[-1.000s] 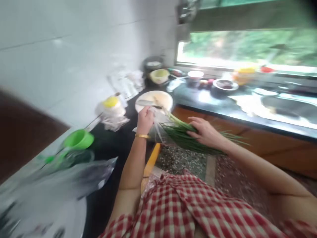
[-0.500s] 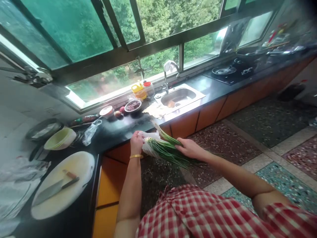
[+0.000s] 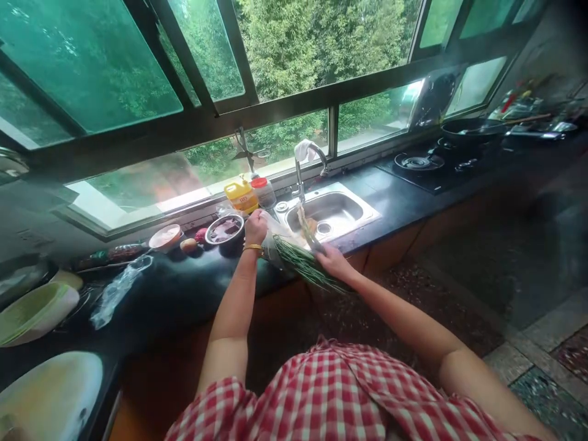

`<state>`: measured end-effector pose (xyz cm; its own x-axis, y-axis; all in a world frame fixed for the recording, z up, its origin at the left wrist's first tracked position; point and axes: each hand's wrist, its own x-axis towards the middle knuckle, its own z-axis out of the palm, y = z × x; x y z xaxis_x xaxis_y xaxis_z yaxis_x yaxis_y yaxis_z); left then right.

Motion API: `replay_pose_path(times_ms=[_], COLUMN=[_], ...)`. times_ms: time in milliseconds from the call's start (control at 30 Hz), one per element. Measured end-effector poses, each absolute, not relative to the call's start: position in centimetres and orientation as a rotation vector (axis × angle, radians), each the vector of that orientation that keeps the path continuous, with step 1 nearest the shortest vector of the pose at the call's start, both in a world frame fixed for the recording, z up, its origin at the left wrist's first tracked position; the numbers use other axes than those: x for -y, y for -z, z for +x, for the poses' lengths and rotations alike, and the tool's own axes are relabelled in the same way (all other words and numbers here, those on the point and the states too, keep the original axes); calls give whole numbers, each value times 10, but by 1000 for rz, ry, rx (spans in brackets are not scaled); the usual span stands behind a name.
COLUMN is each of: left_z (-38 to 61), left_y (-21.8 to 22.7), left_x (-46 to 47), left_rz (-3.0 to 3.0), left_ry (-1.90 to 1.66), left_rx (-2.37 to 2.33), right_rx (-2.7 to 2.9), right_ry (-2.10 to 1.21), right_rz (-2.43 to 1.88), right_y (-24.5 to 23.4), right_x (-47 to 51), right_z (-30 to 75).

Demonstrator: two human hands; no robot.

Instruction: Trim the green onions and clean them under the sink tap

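Note:
My left hand [image 3: 255,228] is closed on the top of a thin white plastic bag [image 3: 275,228], just in front of the sink. Long green scallions [image 3: 301,260] stick out of the bag toward the right. My right hand [image 3: 335,263] is closed round a separate small bunch of scallions [image 3: 309,228], its pale root ends pointing up over the sink's near edge. The steel sink [image 3: 353,211] lies just beyond both hands, with something brownish in its basin. Its tap [image 3: 301,177] has a white cloth or bag over the bend.
Left of the sink stand a yellow jug [image 3: 242,196], a red-lidded jar [image 3: 263,192], a bowl of dark pieces [image 3: 225,229] and a pinkish bowl [image 3: 165,237]. A clear plastic bag [image 3: 120,291] and a round cutting board [image 3: 59,392] lie further left. A gas stove [image 3: 432,174] is at the right.
Both hands have moved forward from over the floor to the sink's front edge, carrying the bag and scallions. The view has shifted toward the sink, and the knife on the board has left view.

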<state>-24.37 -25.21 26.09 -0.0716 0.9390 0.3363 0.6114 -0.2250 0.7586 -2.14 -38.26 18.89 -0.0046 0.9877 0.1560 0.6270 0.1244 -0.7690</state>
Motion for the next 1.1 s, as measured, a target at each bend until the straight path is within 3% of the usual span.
replay_pose_path(times_ms=[333,633,900,1000,1100], left_z=[-209,-142,-108,-97,-89], left_y=[-181,-172,-168,-163,-159], left_x=[143,148,152,154,160], left_rz=[1585,1484,1269,1251,1316], left_ry=[-1006,-858,-934,-889,-773], left_rx=[-1713,-1761,-2021,-2096,-2202], right_rx=[1900,2213,2370,2506,2590], right_ry=[-292,-254,-225,-425,-896], right_rz=[-2204,-2402,-1874,-1440,-942], right_y=[-159,-110,-134,-140,-132], right_x=[270,159,68,70,97], right_z=[154,253,283,212,124])
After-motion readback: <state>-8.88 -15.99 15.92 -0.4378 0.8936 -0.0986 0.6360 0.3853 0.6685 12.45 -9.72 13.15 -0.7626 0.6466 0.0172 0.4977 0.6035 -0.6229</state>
